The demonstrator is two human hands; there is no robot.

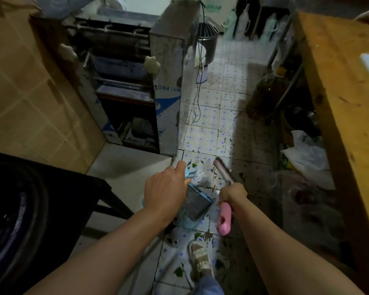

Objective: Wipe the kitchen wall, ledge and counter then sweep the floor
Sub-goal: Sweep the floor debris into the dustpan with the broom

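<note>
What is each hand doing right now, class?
Left hand: holds the blue dustpan by its handle.
Right hand: grips the pink broom handle.

We stand in a cramped working kitchen: a steel dough-rolling machine, a mixer bowl, oil jugs, and a littered tiled floor.

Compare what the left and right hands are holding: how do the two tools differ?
The left hand grips a blue dustpan; the right hand grips a pink-handled broom. The dustpan is a broad scoop below the hands; the broom is a slim stick reaching forward to the tiled floor. Both hang over scattered debris.
</note>
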